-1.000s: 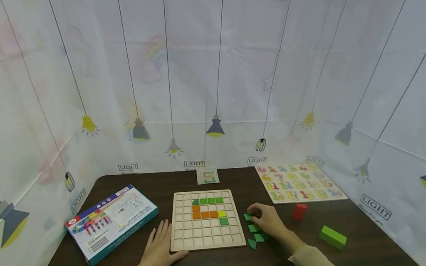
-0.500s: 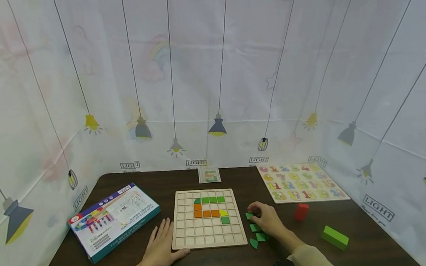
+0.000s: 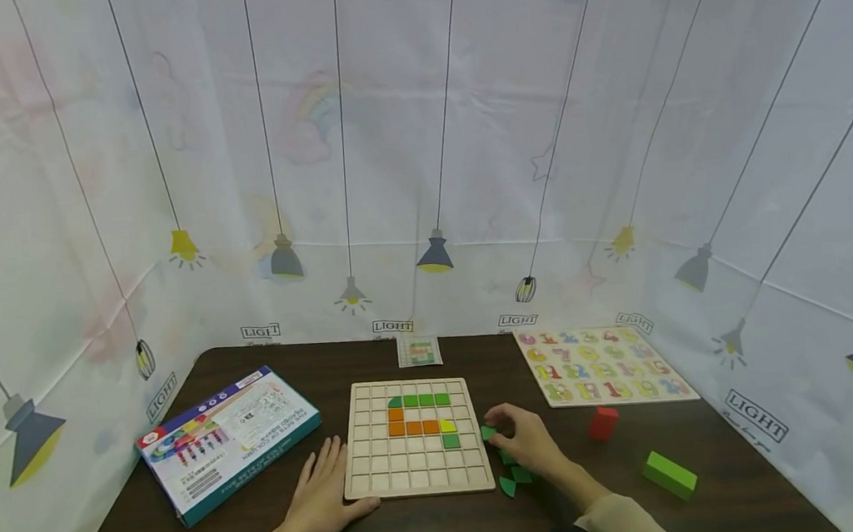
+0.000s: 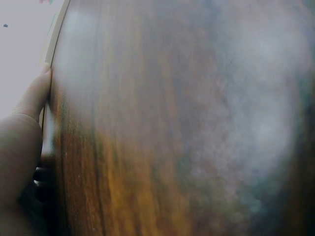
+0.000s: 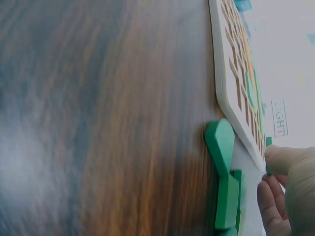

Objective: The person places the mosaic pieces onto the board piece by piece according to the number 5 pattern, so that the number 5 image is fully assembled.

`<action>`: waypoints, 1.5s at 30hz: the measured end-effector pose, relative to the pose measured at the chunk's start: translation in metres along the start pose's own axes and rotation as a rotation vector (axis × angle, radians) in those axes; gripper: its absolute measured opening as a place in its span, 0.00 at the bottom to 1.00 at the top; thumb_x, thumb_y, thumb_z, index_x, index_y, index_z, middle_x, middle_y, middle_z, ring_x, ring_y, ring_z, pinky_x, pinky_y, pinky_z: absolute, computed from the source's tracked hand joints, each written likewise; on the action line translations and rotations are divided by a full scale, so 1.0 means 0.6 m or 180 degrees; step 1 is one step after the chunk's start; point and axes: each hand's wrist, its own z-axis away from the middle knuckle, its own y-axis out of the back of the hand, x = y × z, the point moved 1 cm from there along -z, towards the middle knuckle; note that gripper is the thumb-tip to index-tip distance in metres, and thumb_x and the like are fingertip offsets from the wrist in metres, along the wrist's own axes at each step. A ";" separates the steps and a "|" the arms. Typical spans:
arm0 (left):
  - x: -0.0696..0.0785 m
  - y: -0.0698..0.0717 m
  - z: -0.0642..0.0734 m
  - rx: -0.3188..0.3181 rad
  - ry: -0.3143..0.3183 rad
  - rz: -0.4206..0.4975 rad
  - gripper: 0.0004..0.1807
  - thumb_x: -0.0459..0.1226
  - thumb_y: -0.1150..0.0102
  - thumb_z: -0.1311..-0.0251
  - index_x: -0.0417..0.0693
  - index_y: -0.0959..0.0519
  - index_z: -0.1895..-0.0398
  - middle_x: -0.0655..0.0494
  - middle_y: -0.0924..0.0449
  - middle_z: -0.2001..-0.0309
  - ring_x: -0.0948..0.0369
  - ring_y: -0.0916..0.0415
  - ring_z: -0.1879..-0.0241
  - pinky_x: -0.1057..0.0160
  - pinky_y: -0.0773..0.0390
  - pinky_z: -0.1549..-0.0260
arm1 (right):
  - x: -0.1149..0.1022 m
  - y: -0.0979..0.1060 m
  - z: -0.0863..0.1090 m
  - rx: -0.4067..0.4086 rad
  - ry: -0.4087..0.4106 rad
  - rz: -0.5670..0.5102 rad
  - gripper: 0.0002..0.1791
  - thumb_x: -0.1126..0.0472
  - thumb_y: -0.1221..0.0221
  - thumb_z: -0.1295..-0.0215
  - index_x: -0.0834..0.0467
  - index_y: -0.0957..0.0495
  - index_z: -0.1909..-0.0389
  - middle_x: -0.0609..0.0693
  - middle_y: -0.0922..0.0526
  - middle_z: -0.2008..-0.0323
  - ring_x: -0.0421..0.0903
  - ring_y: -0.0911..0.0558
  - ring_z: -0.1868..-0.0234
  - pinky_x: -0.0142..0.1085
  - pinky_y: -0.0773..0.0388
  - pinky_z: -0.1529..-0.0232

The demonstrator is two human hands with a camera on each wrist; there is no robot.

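Note:
A wooden grid board (image 3: 409, 483) lies on the table, with green, orange and yellow tiles set in some of its squares. Along its left side rests my left hand (image 3: 322, 498), fingers spread and thumb at the front edge; the left wrist view shows the thumb (image 4: 37, 93) against the board's rim. Just off the right side, my right hand (image 3: 529, 440) pinches a small green tile (image 3: 488, 432), mostly hidden by the thumb in the right wrist view. Several loose green tiles (image 3: 507, 486) lie below that hand, one of them with a rounded end (image 5: 220, 137).
A flat blue-and-white box (image 3: 230, 440) lies to the left. Behind the board is a small printed pattern card (image 3: 419, 352). On the right are a number puzzle board (image 3: 600, 365), a red block (image 3: 603, 423) and a long green block (image 3: 670, 475). A printed curtain hangs behind.
My right hand has shifted slightly left, bringing the pinched green tile from beside the loose tiles to the board's right edge. The left hand stays in place.

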 end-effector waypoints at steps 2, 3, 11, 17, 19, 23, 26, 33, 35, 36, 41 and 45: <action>-0.001 -0.001 0.000 0.0002 0.0009 -0.0010 0.59 0.68 0.45 0.51 0.34 0.48 0.29 0.36 0.54 0.28 0.44 0.61 0.28 0.43 0.62 0.34 | -0.004 -0.005 -0.001 -0.0047 0.0060 -0.0030 0.15 0.72 0.34 0.47 0.62 0.22 0.57 0.50 0.18 0.63 0.43 0.19 0.65 0.33 0.21 0.67; -0.001 -0.002 0.000 0.0004 0.0013 -0.0009 0.59 0.68 0.44 0.50 0.34 0.48 0.29 0.36 0.54 0.28 0.44 0.61 0.28 0.43 0.62 0.34 | -0.006 -0.007 -0.001 -0.0076 0.0080 -0.0046 0.15 0.71 0.34 0.47 0.62 0.22 0.57 0.50 0.18 0.63 0.43 0.19 0.65 0.32 0.21 0.66; 0.001 -0.001 0.000 -0.0002 0.0006 -0.0004 0.59 0.68 0.45 0.50 0.34 0.49 0.28 0.36 0.55 0.28 0.45 0.62 0.28 0.43 0.63 0.34 | -0.024 -0.026 0.002 -0.0304 0.0269 -0.0200 0.16 0.72 0.36 0.45 0.63 0.23 0.55 0.52 0.18 0.61 0.46 0.18 0.64 0.33 0.20 0.65; -0.002 -0.003 0.001 0.0063 -0.0031 0.0001 0.59 0.68 0.44 0.50 0.32 0.48 0.29 0.35 0.54 0.29 0.44 0.60 0.29 0.43 0.62 0.35 | -0.039 -0.042 0.001 -0.0360 0.0416 -0.0240 0.15 0.71 0.36 0.46 0.62 0.23 0.56 0.52 0.18 0.63 0.45 0.18 0.65 0.34 0.20 0.66; -0.003 -0.004 0.001 0.0081 -0.0043 -0.0011 0.58 0.67 0.44 0.50 0.33 0.47 0.29 0.36 0.54 0.29 0.44 0.60 0.29 0.43 0.61 0.35 | -0.045 -0.046 0.000 -0.0389 0.0457 -0.0256 0.14 0.71 0.35 0.46 0.63 0.23 0.57 0.53 0.18 0.64 0.46 0.18 0.65 0.34 0.20 0.67; -0.003 -0.005 0.000 0.0086 -0.0042 -0.0025 0.59 0.68 0.45 0.50 0.33 0.47 0.29 0.36 0.54 0.28 0.45 0.60 0.29 0.43 0.61 0.35 | -0.053 -0.052 -0.002 -0.0464 0.0460 -0.0333 0.14 0.71 0.35 0.46 0.64 0.23 0.57 0.53 0.18 0.64 0.48 0.18 0.64 0.36 0.19 0.66; -0.002 -0.003 0.000 0.0051 -0.0024 -0.0011 0.59 0.68 0.46 0.50 0.33 0.48 0.29 0.36 0.54 0.28 0.45 0.61 0.28 0.43 0.62 0.34 | -0.056 -0.054 -0.002 -0.0522 0.0427 -0.0368 0.14 0.72 0.35 0.46 0.64 0.23 0.57 0.52 0.19 0.64 0.48 0.19 0.63 0.36 0.20 0.65; -0.007 -0.011 0.000 0.0060 0.0007 -0.0048 0.59 0.69 0.46 0.51 0.34 0.48 0.28 0.38 0.55 0.28 0.47 0.62 0.28 0.45 0.63 0.34 | -0.057 -0.059 -0.001 -0.0528 0.0588 -0.0240 0.15 0.72 0.35 0.48 0.63 0.22 0.58 0.51 0.18 0.65 0.46 0.19 0.64 0.36 0.20 0.65; -0.006 -0.009 0.000 0.0046 -0.0008 -0.0034 0.59 0.69 0.46 0.51 0.34 0.49 0.28 0.37 0.55 0.28 0.46 0.62 0.28 0.44 0.63 0.34 | -0.057 -0.060 0.000 -0.0533 0.0599 -0.0160 0.14 0.71 0.35 0.48 0.62 0.21 0.58 0.49 0.18 0.65 0.45 0.20 0.65 0.36 0.21 0.65; -0.005 -0.007 0.000 0.0042 -0.0010 -0.0029 0.59 0.68 0.45 0.51 0.34 0.49 0.28 0.37 0.55 0.28 0.46 0.61 0.28 0.44 0.63 0.34 | -0.057 -0.060 0.000 -0.0532 0.0596 -0.0120 0.14 0.71 0.35 0.48 0.62 0.21 0.59 0.49 0.19 0.65 0.44 0.21 0.65 0.35 0.21 0.65; -0.002 -0.002 0.001 0.0004 0.0005 -0.0042 0.58 0.68 0.46 0.50 0.34 0.49 0.28 0.37 0.55 0.28 0.45 0.62 0.28 0.44 0.63 0.34 | -0.058 -0.062 0.001 -0.0529 0.0564 -0.0019 0.14 0.70 0.35 0.48 0.61 0.21 0.58 0.48 0.19 0.65 0.44 0.22 0.65 0.35 0.22 0.65; 0.000 0.000 0.001 -0.0012 0.0011 -0.0029 0.59 0.68 0.45 0.50 0.33 0.49 0.29 0.36 0.55 0.28 0.45 0.62 0.28 0.44 0.63 0.34 | -0.060 -0.061 0.000 -0.0527 0.0548 -0.0023 0.15 0.70 0.34 0.48 0.61 0.21 0.58 0.49 0.19 0.65 0.45 0.22 0.65 0.36 0.23 0.65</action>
